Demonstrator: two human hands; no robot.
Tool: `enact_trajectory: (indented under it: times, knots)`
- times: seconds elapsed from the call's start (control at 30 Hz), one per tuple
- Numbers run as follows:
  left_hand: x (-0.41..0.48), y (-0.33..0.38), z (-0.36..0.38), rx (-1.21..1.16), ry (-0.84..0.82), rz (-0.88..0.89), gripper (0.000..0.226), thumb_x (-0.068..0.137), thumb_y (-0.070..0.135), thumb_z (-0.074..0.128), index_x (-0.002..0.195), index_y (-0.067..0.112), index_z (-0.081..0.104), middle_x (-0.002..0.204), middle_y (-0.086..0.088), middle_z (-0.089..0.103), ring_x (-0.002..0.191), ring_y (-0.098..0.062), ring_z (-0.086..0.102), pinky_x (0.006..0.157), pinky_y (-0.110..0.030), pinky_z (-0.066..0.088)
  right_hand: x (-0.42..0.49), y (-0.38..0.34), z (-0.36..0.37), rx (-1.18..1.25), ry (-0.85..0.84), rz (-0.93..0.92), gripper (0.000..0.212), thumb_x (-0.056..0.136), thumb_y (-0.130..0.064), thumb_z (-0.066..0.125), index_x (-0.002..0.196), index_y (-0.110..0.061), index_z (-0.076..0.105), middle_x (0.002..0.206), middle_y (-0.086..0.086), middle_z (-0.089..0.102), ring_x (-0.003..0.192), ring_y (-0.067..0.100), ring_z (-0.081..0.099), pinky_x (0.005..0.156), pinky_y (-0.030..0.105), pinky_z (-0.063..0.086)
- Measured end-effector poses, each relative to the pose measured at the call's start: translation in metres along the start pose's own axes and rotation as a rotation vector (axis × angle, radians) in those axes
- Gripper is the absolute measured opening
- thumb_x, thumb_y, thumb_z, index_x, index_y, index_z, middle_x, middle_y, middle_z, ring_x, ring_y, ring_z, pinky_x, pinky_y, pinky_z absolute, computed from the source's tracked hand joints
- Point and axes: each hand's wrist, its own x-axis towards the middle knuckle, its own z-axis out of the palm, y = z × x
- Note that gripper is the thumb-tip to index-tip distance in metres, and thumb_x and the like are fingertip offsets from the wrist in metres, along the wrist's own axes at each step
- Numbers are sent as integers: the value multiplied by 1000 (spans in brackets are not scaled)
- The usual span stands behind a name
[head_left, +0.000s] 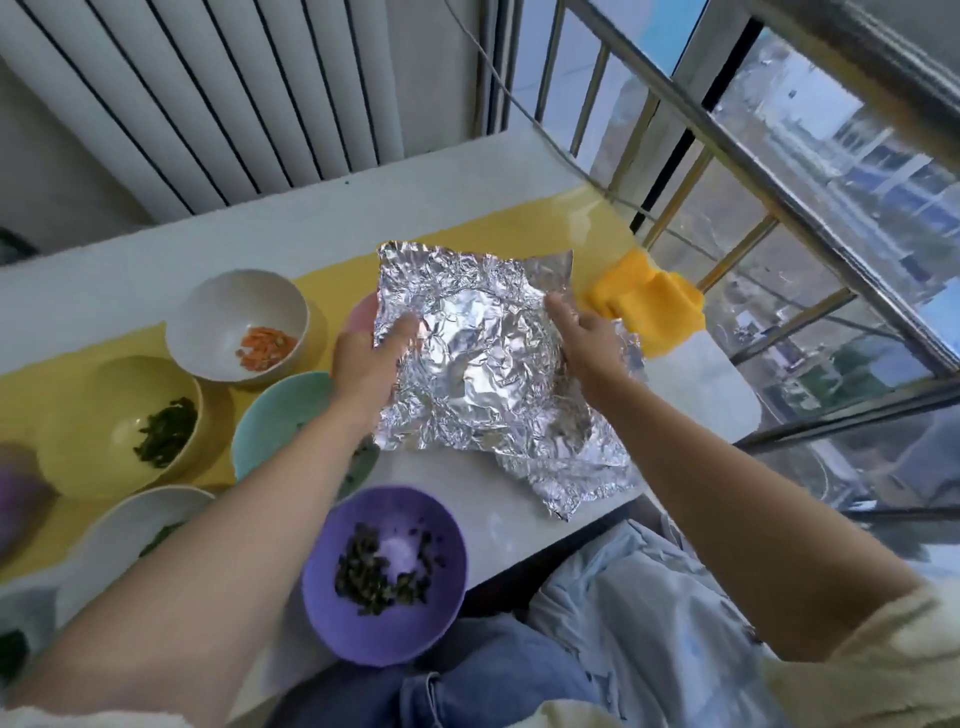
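While left hand (371, 358), right hand (584, 338) press, crinkled foil (483, 364)

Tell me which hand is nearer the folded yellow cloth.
Right. The right hand is at the right edge of the foil, just beside the yellow cloth; the left hand is at its left edge, with the whole sheet between.

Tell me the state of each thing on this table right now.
foil sheet, crumpled, draped over a bowl
pink bowl, covered, only rim showing
left hand, pressing the foil's left side
right hand, on foil's right side, grip unclear
white bowl, few orange bits inside
yellow bowl, some green pieces inside
purple bowl, dark bits and white powder
yellow cloth, folded
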Motion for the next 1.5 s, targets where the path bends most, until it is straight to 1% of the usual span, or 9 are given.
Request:
enact_trajectory:
  times: [0.13,0.23,0.27,0.33,0.57,0.7,1.03,1.2,1.5]
  knots:
    - [-16,-12,-61,-17,135,28,57,96,49,51,122,-1,53,88,-27,60,86,-37,61,68,-36,52,-19,-10,48,-87,-238,15,44,91,-47,62,96,-4,58,82,4,56,72,14,55,65,24,46]
    - [-36,-29,-105,-63,230,44,48,99,40,49,91,-6,59,84,-32,62,82,-35,65,95,-49,45,-40,-19,91,-28,-285,-72,32,92,-42,62,82,-14,51,62,-9,40,42,-2,39,45,20,36]
    - [-42,-37,-120,-91,267,44,46,100,39,49,68,5,52,58,-12,56,56,-15,57,72,-19,25,-50,-24,107,-16,-304,-94,28,94,-42,61,89,-16,51,66,-11,40,44,-4,40,46,16,36]
    - [-57,-50,-149,-104,318,8,53,101,40,47,55,20,28,38,12,25,37,-3,23,44,-22,23,-70,-34,136,-13,-363,-100,29,95,-43,57,80,-18,51,59,-10,38,44,2,36,42,17,33]
    - [-115,-109,-258,-183,457,-69,49,96,39,55,56,22,34,34,9,31,34,-1,29,39,-14,26,-150,-49,231,-107,-487,-123,49,96,-48,52,94,-1,61,63,6,42,42,5,35,45,24,28]
    - [-148,-148,-322,-117,504,-27,42,94,29,63,62,14,40,47,2,34,43,-10,30,47,-25,24,-202,-46,278,-153,-594,-149,53,100,-40,49,118,10,57,113,35,60,104,48,57,82,53,49]
    - [-194,-256,-431,231,647,-215,54,91,42,62,54,10,40,60,-11,38,75,-49,56,58,-36,30,-288,-13,396,-501,-735,-290,27,95,-34,60,79,-13,55,71,8,60,63,19,53,64,33,44]
    - [-194,-261,-423,66,513,-472,79,92,50,58,149,3,31,152,-18,36,138,-34,39,107,-43,37,-299,-8,418,-694,-728,-353,32,98,-27,53,113,1,54,104,18,63,96,33,60,84,46,51]
    - [-205,-271,-433,79,614,-501,94,69,68,50,129,-4,49,126,-24,58,115,-40,55,92,-46,45,-300,0,441,-730,-704,-336,26,92,-26,61,103,-3,57,92,16,65,85,32,62,70,40,51]
